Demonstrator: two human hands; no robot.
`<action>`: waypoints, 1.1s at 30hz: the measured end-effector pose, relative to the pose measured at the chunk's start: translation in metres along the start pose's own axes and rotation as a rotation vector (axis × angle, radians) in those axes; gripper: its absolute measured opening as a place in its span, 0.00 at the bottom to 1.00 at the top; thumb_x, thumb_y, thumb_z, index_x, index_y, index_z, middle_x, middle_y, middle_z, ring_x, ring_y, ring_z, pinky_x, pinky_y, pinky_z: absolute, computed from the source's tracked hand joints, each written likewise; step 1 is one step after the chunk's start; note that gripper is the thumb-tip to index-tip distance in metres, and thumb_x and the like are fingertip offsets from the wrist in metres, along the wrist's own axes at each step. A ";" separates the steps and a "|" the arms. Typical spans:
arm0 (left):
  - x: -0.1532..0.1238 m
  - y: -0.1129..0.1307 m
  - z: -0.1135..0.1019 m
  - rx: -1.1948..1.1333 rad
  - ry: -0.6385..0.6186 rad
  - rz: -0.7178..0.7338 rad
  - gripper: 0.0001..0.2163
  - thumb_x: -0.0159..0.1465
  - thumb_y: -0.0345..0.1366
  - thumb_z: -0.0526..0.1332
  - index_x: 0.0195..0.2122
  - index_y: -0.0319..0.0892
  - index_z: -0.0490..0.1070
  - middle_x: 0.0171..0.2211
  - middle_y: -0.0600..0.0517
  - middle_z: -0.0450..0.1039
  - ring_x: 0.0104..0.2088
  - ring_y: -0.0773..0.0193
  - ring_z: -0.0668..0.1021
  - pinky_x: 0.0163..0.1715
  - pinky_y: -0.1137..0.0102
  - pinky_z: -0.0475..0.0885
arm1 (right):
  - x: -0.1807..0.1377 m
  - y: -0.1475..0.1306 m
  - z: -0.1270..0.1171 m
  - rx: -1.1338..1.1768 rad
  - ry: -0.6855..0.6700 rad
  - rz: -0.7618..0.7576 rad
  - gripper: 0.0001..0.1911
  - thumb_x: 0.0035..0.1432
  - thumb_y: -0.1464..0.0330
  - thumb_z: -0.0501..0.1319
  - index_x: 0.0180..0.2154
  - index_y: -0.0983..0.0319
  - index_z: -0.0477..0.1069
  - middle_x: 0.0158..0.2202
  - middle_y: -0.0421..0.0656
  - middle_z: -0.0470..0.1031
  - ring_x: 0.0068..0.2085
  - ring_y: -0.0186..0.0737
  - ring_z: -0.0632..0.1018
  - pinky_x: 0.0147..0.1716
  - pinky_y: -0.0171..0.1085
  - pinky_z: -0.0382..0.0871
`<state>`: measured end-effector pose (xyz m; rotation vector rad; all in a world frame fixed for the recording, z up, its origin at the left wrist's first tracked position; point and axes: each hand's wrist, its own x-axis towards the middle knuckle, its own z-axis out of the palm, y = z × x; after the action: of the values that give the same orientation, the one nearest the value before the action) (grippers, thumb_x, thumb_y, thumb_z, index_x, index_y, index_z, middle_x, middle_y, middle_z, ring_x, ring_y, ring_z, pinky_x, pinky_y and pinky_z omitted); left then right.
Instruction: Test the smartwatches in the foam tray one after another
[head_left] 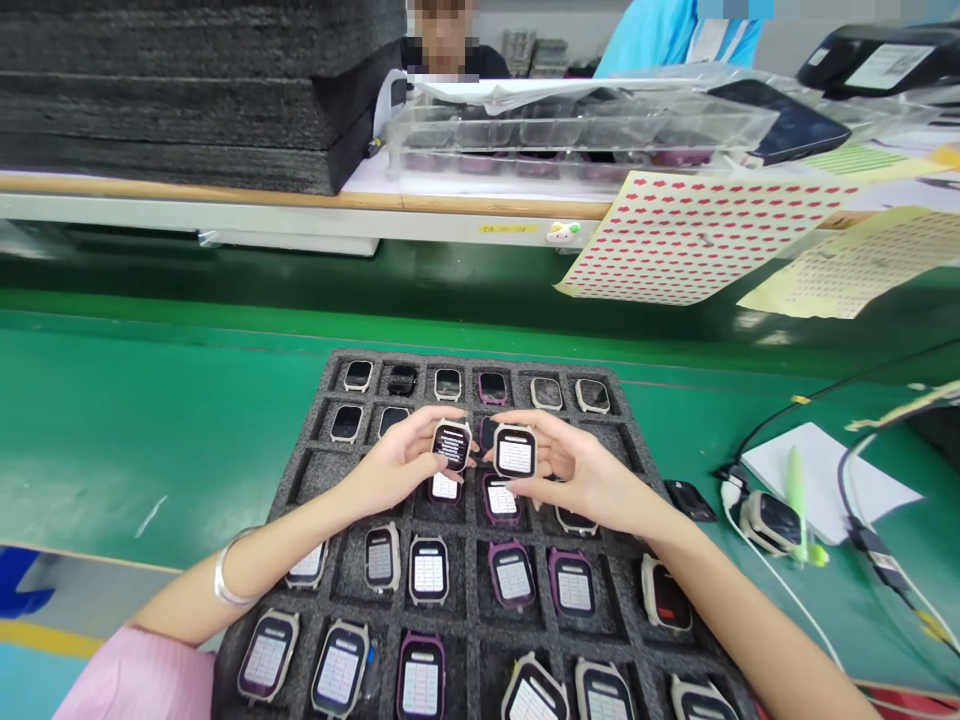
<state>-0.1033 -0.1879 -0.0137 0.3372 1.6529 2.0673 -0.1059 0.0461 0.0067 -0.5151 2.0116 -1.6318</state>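
My left hand (409, 455) grips a smartwatch (452, 445) without a strap, its dark screen lit with lines of white text. Close beside it, my right hand (562, 462) pinches a second strapless smartwatch (516, 452) whose screen shows a white table-like list. Both are held up over a black foam tray (469, 640) divided into square pockets. In the pockets lie several more watches, such as a purple one (422, 675) and a silver one (429, 570). Many near ones have lit white screens; the back row's are dark. My hands hide some pockets.
Right of the tray, a watch (772, 522), a green pen (796, 490), white paper (825, 480) and cables (870, 540) lie on the green table (150, 430). A shelf above holds stacked black foam (165, 100) and clear plastic trays (585, 130). Dotted sticker sheets (690, 240) hang down. People are behind.
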 end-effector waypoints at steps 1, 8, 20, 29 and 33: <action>0.000 0.001 0.000 0.000 0.006 -0.004 0.19 0.58 0.26 0.58 0.51 0.41 0.62 0.42 0.47 0.74 0.43 0.59 0.78 0.41 0.63 0.76 | -0.003 0.000 -0.004 -0.061 0.034 0.003 0.28 0.54 0.67 0.65 0.55 0.59 0.60 0.42 0.46 0.76 0.41 0.43 0.79 0.36 0.39 0.77; 0.000 0.004 0.003 0.008 0.037 -0.040 0.16 0.60 0.32 0.61 0.49 0.40 0.64 0.39 0.47 0.76 0.38 0.60 0.80 0.37 0.65 0.76 | -0.036 0.022 -0.064 -0.798 0.427 -0.110 0.23 0.53 0.55 0.64 0.49 0.58 0.71 0.43 0.47 0.74 0.37 0.46 0.77 0.39 0.46 0.74; 0.000 0.003 0.003 -0.009 0.074 -0.014 0.15 0.60 0.38 0.62 0.47 0.39 0.66 0.33 0.49 0.75 0.34 0.62 0.80 0.33 0.69 0.76 | -0.057 0.066 -0.093 -0.925 0.409 -0.172 0.23 0.56 0.55 0.61 0.51 0.57 0.68 0.48 0.47 0.73 0.49 0.52 0.74 0.51 0.51 0.67; 0.000 0.003 0.003 0.000 0.070 -0.011 0.16 0.59 0.38 0.64 0.46 0.39 0.66 0.33 0.49 0.75 0.34 0.61 0.80 0.32 0.69 0.76 | -0.043 0.040 -0.077 -1.013 0.316 -0.332 0.13 0.61 0.61 0.58 0.47 0.57 0.71 0.45 0.46 0.76 0.48 0.50 0.73 0.49 0.50 0.66; 0.000 0.002 0.002 0.012 0.069 -0.011 0.16 0.59 0.37 0.63 0.47 0.39 0.65 0.34 0.48 0.75 0.35 0.61 0.80 0.33 0.68 0.75 | -0.025 0.033 -0.063 -1.056 0.193 -0.293 0.14 0.63 0.63 0.56 0.47 0.57 0.72 0.45 0.46 0.77 0.47 0.49 0.73 0.47 0.50 0.66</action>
<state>-0.1023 -0.1863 -0.0115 0.2625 1.7033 2.0832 -0.1227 0.1166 -0.0117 -1.0687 2.9666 -0.6121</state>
